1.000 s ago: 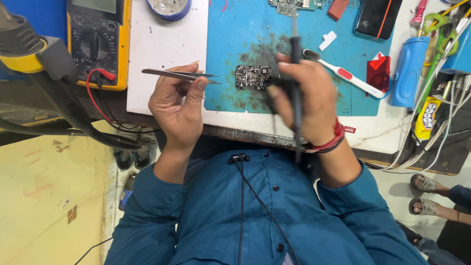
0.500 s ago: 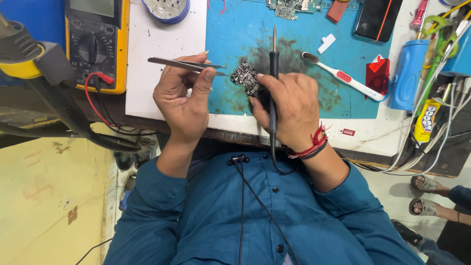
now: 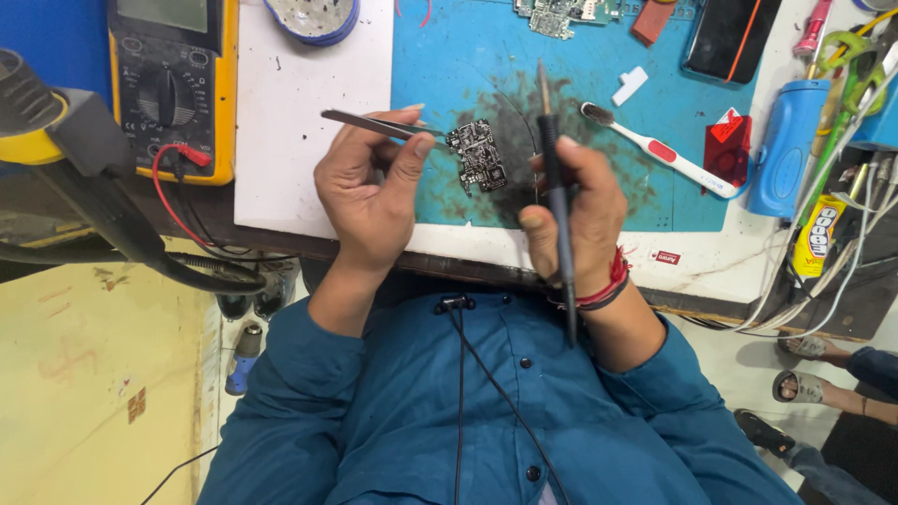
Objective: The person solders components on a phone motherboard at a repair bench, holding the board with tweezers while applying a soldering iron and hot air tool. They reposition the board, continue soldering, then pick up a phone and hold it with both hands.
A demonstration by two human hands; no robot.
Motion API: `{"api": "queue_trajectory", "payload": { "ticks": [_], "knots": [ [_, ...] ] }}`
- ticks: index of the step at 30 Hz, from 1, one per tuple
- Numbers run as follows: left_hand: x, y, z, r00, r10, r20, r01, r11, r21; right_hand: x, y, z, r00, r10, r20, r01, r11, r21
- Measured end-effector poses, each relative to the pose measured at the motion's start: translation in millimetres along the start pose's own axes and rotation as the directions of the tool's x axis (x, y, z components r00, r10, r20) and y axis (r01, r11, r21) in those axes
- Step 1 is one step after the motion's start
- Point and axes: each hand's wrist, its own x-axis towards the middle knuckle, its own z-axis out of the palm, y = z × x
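Circuit board [image 3: 479, 159] between tweezers [image 3: 374, 122], soldering iron [image 3: 554, 187]

Blue buttoned shirt [image 3: 486, 411], long sleeves, red thread wristband [image 3: 608, 285], black cable [image 3: 458, 393].

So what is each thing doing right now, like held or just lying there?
Left hand: holds the tweezers.
Tweezers: tips at the circuit board.
Circuit board: tilted over the blue mat.
Right hand: grips the soldering iron.
Soldering iron: tip pointing away, off the board.
Toothbrush: lying on the mat, untouched.
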Motion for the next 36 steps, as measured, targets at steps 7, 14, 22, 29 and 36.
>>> {"api": "queue_trajectory", "payload": {
  "ticks": [7, 14, 22, 29, 36],
  "knots": [
    [2, 4, 3, 0.996, -0.052, 0.068, 0.052, 0.999, 0.010, -7, 20, -18, 0.994, -0.010, -0.107, 0.004, 0.999, -0.054],
    [6, 0, 7, 0.992, -0.086, 0.090, 0.080, 0.995, 0.064, -7, 33, -11, 0.977, 0.169, -0.127, -0.141, 0.969, 0.204],
    [6, -5, 8, 0.995, -0.062, 0.082, 0.056, 0.995, 0.079, 3, 22, -12, 0.999, 0.046, -0.021, -0.045, 0.998, 0.048],
    [7, -5, 10, 0.995, -0.036, 0.088, 0.026, 0.993, 0.118, 7, 18, -12, 1.000, 0.021, 0.010, -0.021, 1.000, 0.002],
    [7, -6, 10, 0.995, -0.035, 0.096, 0.023, 0.992, 0.128, 9, 18, -12, 1.000, 0.027, 0.014, -0.027, 1.000, -0.001]
  ]
}}
